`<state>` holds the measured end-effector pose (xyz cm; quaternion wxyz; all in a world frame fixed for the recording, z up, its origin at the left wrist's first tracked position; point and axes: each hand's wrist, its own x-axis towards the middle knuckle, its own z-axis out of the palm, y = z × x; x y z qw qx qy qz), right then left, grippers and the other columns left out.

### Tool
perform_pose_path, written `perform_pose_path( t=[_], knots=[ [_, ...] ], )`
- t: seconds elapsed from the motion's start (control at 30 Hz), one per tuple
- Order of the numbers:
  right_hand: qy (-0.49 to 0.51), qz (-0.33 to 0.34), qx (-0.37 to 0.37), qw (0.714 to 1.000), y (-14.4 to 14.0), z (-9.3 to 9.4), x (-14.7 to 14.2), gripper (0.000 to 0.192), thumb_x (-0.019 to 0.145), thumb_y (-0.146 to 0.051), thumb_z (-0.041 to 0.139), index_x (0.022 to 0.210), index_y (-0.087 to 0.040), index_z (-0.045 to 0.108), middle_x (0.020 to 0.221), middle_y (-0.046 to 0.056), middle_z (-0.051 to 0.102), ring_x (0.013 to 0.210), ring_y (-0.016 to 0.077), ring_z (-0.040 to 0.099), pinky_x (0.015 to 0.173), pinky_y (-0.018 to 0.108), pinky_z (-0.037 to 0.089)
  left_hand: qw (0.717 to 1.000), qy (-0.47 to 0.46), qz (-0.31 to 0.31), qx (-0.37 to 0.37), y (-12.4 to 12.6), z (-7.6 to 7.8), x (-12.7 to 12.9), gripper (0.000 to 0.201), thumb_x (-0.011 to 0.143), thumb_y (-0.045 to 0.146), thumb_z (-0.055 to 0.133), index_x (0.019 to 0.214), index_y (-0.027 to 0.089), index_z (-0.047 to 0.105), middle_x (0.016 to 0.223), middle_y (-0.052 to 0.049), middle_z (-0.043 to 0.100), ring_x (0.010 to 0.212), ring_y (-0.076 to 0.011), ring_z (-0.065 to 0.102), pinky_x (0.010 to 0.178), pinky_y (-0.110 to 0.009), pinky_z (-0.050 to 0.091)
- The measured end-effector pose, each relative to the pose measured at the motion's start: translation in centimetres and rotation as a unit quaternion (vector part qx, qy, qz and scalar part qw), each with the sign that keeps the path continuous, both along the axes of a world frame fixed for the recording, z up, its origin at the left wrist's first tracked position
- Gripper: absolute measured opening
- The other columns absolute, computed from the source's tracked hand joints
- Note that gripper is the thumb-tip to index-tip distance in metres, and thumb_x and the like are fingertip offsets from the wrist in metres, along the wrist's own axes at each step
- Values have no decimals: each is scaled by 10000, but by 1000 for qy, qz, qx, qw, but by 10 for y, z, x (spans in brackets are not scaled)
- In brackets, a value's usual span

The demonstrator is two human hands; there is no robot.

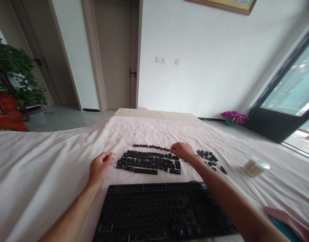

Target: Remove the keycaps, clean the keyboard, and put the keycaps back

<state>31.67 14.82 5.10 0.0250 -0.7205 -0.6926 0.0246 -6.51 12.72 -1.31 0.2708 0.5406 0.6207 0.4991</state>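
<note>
A pale pink cloth [43, 174] with a faint flower print covers the whole work surface, and everything else is placed here in relation to the black keyboard [159, 211] that lies on it at the person's near edge. The keyboard has had its caps taken off, so bare switch sockets show in rows across its top.

Just beyond the keyboard, laid out on the cloth in the shape of a key layout, is the main block of black keycaps [149, 162], with the long space bar cap closest to the keyboard. Beyond that block, farther from the keyboard, runs a thin single row of keycaps [150, 146]. Beyond the keyboard's far right corner sits a smaller cluster of keycaps [207, 157], a few of them loose and scattered toward the right.

Well to the right of the keyboard a round clear tub of cotton swabs [255, 166] lies tipped on its side on the cloth.

The left hand [100, 167] hovers beyond the keyboard's far left corner, just beside the left end of the main block, fingers curled with the tips drawn together; whether they pinch a cap cannot be told. The right hand [181, 150] rests palm down at the right end of the thin row, fingertips bent onto the caps there, and whether it grips one cannot be told.
</note>
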Motion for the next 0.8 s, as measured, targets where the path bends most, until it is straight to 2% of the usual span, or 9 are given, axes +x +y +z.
perform_pose_path(
  t=[0.17, 0.47, 0.8],
  knots=[
    [-5, 11, -8, 1000, -4, 2, 0, 229, 777, -376, 598, 925, -309, 759, 913, 13, 742, 866, 210, 658, 701, 267, 412, 1000, -5, 4, -4, 1, -1, -1, 438, 758, 575, 581, 885, 175, 707, 758, -55, 734, 660, -213, 666, 629, -282, 480],
    [-34, 20, -1, 999, -3, -1, -6, 230, 804, -340, 575, 923, -289, 765, 922, 45, 738, 879, 218, 656, 727, 275, 412, 1000, 13, 1, 3, 1, 0, -1, 445, 769, 587, 557, 884, 180, 695, 753, -52, 733, 658, -216, 669, 628, -286, 481],
    [-42, -13, 18, 999, 7, -5, 6, 245, 831, -334, 557, 955, -287, 763, 925, 52, 740, 884, 219, 658, 713, 275, 418, 1000, 7, 1, -7, 0, 2, 0, 404, 769, 559, 566, 862, 189, 699, 751, -45, 735, 667, -215, 676, 626, -285, 479]
  ],
)
